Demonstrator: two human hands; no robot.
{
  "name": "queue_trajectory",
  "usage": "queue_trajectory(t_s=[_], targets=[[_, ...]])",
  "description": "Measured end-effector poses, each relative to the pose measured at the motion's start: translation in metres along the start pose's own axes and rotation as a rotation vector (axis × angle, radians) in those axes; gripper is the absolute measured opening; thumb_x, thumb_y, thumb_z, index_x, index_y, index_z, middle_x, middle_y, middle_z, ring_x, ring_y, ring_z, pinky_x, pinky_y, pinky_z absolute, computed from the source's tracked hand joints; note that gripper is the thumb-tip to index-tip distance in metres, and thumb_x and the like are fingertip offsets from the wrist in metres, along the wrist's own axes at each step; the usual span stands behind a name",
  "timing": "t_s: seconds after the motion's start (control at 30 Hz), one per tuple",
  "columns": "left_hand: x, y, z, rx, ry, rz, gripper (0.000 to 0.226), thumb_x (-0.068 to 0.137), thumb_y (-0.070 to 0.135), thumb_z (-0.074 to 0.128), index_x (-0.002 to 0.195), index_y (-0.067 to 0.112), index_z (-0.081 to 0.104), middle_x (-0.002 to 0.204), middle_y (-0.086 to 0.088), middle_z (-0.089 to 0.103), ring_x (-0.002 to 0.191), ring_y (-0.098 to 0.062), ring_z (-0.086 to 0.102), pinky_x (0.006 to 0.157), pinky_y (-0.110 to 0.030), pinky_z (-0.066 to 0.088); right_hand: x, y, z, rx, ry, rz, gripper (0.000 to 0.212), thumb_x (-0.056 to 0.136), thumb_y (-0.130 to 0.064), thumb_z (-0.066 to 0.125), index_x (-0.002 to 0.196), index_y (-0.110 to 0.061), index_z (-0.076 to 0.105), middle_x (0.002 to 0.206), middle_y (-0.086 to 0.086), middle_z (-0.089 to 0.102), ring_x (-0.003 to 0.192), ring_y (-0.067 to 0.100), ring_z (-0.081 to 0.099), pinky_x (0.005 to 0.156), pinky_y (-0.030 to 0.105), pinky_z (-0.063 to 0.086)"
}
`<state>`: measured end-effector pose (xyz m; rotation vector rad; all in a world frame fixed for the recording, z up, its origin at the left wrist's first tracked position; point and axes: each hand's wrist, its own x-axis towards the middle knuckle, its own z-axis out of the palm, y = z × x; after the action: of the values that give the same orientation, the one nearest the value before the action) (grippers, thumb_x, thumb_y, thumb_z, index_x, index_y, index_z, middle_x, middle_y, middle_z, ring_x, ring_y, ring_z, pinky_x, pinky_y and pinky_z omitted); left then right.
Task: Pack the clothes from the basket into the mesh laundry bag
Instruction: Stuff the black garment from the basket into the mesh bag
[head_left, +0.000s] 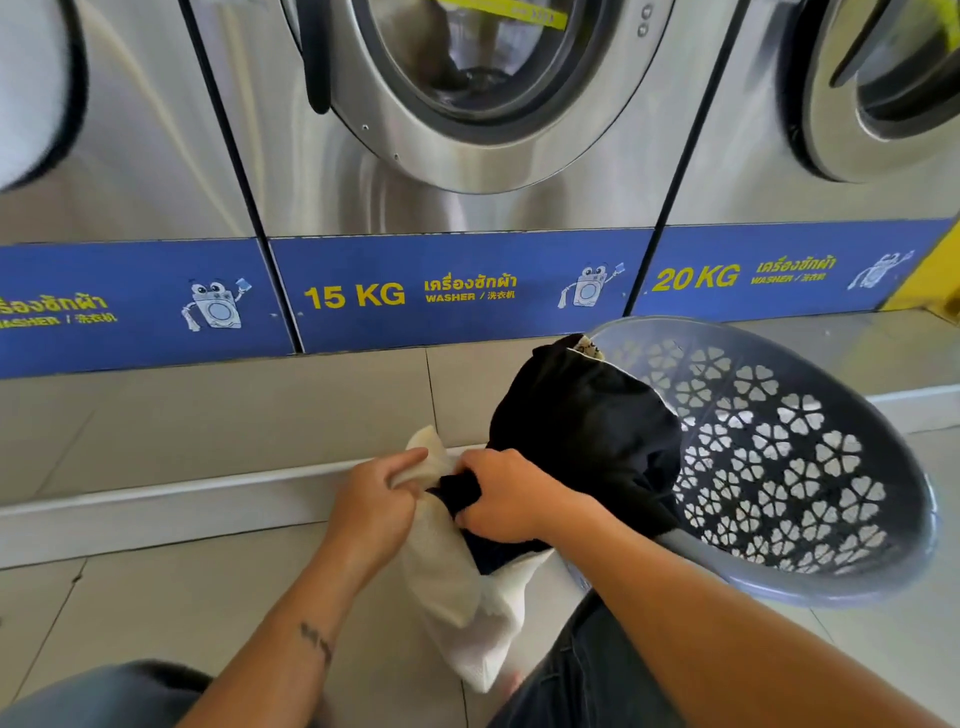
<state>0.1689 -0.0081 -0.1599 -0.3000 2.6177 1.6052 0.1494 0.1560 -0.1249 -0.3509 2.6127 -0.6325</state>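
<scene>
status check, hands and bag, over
Left hand grips mesh bag mouth. Right hand grips black garment at the mouth, mostly outside. Basket tipped alongside, nothing blocking.

White mesh bag (457, 597), black garment (587, 431), grey basket (779, 582) — flower cut-outs, blue washer panel (457, 291) — yellow lettering

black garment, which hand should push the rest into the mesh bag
Right: the right hand grips the black garment at the opening, while the left hand holds the mesh bag open.

My bag (448, 597) is fine white mesh, my garment (587, 426) matt black cloth; basket (810, 593) smooth plastic, washer (291, 171) glossy metal.
</scene>
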Motion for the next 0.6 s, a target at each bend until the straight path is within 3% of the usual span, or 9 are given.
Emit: queue_trajectory(t_s=[0.07, 0.13, 0.2, 0.27, 0.33, 0.4, 0.5, 0.53, 0.6], targets=[[0.003, -0.002, 0.001, -0.029, 0.006, -0.015, 0.043, 0.092, 0.004, 0.053, 0.124, 0.029, 0.066, 0.129, 0.0, 0.064, 0.091, -0.008, 0.06, 0.071, -0.017, 0.045, -0.006, 0.003, -0.011, -0.012, 0.005, -0.054, 0.062, 0.085, -0.032, 0.069, 0.142, -0.028, 0.046, 0.122, 0.005, 0.061, 0.11, 0.03, 0.06, 0.094, 0.044, 0.053], [0.006, -0.003, 0.001, -0.03, 0.021, -0.034, 0.043, 0.092, 0.003, 0.053, 0.123, 0.03, 0.067, 0.121, 0.003, 0.066, 0.082, -0.009, 0.062, 0.066, -0.017, 0.046, -0.013, 0.014, -0.031, 0.007, 0.264, -0.083, 0.073, 0.08, -0.032, 0.072, 0.144, -0.037, 0.039, 0.127, 0.001, 0.057, 0.118, 0.029, 0.055, 0.1, 0.046, 0.049], [0.009, -0.004, 0.002, -0.019, 0.027, -0.041, 0.043, 0.091, 0.004, 0.053, 0.123, 0.029, 0.067, 0.123, 0.002, 0.065, 0.091, -0.017, 0.065, 0.068, -0.02, 0.046, -0.016, 0.035, -0.05, -0.203, 0.435, 0.028, 0.092, 0.07, -0.042, 0.076, 0.149, -0.044, 0.028, 0.149, 0.004, 0.035, 0.14, 0.034, 0.031, 0.11, 0.055, 0.036], [0.009, -0.004, 0.002, -0.006, 0.028, -0.035, 0.044, 0.09, 0.003, 0.052, 0.124, 0.028, 0.067, 0.129, -0.001, 0.063, 0.105, -0.029, 0.064, 0.075, -0.029, 0.048, -0.018, 0.052, -0.053, -0.305, 0.293, 0.202, 0.107, 0.064, -0.049, 0.077, 0.151, -0.051, 0.015, 0.159, 0.005, 0.003, 0.15, 0.041, 0.002, 0.11, 0.07, 0.024], [0.008, -0.001, 0.003, 0.01, 0.025, -0.037, 0.045, 0.09, 0.004, 0.051, 0.125, 0.028, 0.067, 0.131, -0.003, 0.063, 0.11, -0.032, 0.062, 0.087, -0.035, 0.05, -0.016, 0.063, -0.041, -0.344, 0.225, 0.237, 0.098, 0.068, -0.04, 0.073, 0.149, -0.049, 0.019, 0.152, 0.01, 0.007, 0.144, 0.047, 0.018, 0.102, 0.067, 0.039], [0.007, 0.001, 0.005, 0.001, 0.024, -0.045, 0.045, 0.09, 0.005, 0.051, 0.125, 0.029, 0.066, 0.13, -0.003, 0.063, 0.103, -0.03, 0.065, 0.081, -0.033, 0.052, -0.014, 0.067, -0.034, -0.421, 0.362, 0.175, 0.075, 0.073, -0.031, 0.067, 0.141, -0.04, 0.036, 0.135, 0.012, 0.027, 0.119, 0.041, 0.045, 0.082, 0.049, 0.052], [0.006, 0.001, 0.007, 0.001, 0.032, -0.051, 0.043, 0.091, 0.008, 0.051, 0.125, 0.03, 0.066, 0.128, 0.001, 0.063, 0.066, -0.006, 0.064, 0.051, -0.012, 0.042, -0.014, 0.064, -0.038, -0.435, 0.502, 0.157, 0.053, 0.075, -0.025, 0.065, 0.126, -0.032, 0.052, 0.118, 0.008, 0.037, 0.101, 0.033, 0.05, 0.064, 0.038, 0.043], [0.006, 0.0, 0.006, -0.007, 0.033, -0.053, 0.043, 0.091, 0.008, 0.051, 0.125, 0.031, 0.066, 0.127, 0.0, 0.064, 0.061, -0.004, 0.061, 0.05, -0.011, 0.041, -0.015, 0.063, -0.039, -0.428, 0.532, 0.162, 0.049, 0.074, -0.024, 0.065, 0.122, -0.03, 0.055, 0.115, 0.007, 0.039, 0.098, 0.033, 0.052, 0.063, 0.036, 0.041], [0.006, -0.001, 0.005, -0.015, 0.032, -0.052, 0.043, 0.091, 0.008, 0.052, 0.124, 0.031, 0.066, 0.13, -0.002, 0.064, 0.075, -0.011, 0.065, 0.062, -0.016, 0.045, -0.02, 0.061, -0.042, -0.418, 0.606, 0.149, 0.045, 0.071, -0.023, 0.066, 0.115, -0.027, 0.06, 0.112, 0.007, 0.044, 0.093, 0.034, 0.056, 0.06, 0.033, 0.038]])
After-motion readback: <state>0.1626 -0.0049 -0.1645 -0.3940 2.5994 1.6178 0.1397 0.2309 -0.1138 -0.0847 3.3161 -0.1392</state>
